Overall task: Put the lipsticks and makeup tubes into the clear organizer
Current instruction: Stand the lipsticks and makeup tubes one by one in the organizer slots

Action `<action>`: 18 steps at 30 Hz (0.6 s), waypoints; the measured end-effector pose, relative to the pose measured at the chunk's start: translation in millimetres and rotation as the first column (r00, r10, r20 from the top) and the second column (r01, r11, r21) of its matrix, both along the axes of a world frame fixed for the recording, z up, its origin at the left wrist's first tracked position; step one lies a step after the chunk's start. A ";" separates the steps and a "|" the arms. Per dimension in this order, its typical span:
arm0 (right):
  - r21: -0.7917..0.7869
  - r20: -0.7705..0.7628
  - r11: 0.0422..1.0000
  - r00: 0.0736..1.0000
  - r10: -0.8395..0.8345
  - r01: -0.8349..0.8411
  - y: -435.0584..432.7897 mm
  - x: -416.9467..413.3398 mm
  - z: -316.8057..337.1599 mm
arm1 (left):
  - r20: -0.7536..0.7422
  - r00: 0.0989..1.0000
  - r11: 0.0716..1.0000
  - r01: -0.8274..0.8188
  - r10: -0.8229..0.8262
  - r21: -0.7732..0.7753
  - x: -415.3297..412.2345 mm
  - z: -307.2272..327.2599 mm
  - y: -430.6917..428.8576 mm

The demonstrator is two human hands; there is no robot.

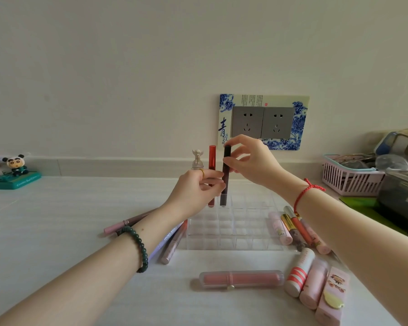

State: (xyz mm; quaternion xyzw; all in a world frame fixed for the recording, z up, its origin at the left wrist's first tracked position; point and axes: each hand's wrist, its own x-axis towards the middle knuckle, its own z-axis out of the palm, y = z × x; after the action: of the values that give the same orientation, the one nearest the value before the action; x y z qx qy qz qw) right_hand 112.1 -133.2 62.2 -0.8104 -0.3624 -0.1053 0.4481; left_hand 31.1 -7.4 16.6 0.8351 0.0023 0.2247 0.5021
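Two tubes stand upright in the back row of the clear organizer (245, 231), a red tube (212, 158) and beside it a dark tube (227, 154), while the angel-capped bottle (197, 158) sits behind the left hand (193, 191) and its compartment cannot be told. The left hand's fingertips pinch the dark tube low and the right hand (252, 161) pinches it near the top, its foot inside a cell. At least four slim tubes (172, 245) lie left of the organizer, about five more tubes (299, 229) right, one long clear case (240, 280) and three stubby lipsticks (313, 283) in front, with bare table (57, 220) leftward to the panda figurine (15, 164) and a pink basket (349, 180) crowding the right edge.
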 end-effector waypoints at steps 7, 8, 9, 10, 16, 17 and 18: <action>-0.037 0.001 0.999 1.000 0.008 -0.008 0.3 -1.2 1.2 | -0.003 1.000 1.000 -0.004 0.004 0.007 -0.7 -0.1 0.4; -0.037 -0.001 0.999 1.000 0.007 -0.007 0.4 -1.3 1.3 | -0.004 1.000 1.000 -0.007 0.007 0.007 -0.7 0.0 0.3; -0.038 -0.002 0.999 1.000 0.007 -0.007 0.6 -1.2 1.3 | -0.006 1.000 1.000 -0.009 0.009 0.006 -0.8 0.2 0.1; -0.038 -0.004 0.999 1.000 0.006 -0.007 0.8 -1.2 1.4 | -0.007 1.000 1.000 -0.008 0.008 0.004 -1.1 0.4 -0.2; -0.033 -0.015 0.999 1.000 0.013 -0.014 -0.7 -0.2 2.4 | -0.016 1.000 1.000 -0.006 0.006 -0.003 -3.0 2.6 -5.4; -0.033 -0.016 0.999 1.000 0.013 -0.014 -0.9 0.0 2.4 | -0.016 1.000 1.000 -0.006 0.006 -0.002 -3.0 2.9 -6.7; -0.033 -0.017 0.999 1.000 0.013 -0.013 -1.2 0.3 2.3 | -0.015 1.000 1.000 -0.006 0.006 0.001 -2.6 3.2 -7.8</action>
State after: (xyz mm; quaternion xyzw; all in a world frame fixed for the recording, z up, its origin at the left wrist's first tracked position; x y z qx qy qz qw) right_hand 112.4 -134.3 64.6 -0.8163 -0.3656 -0.0896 0.4381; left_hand 28.5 -15.2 19.8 0.8370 0.0084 0.2199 0.5009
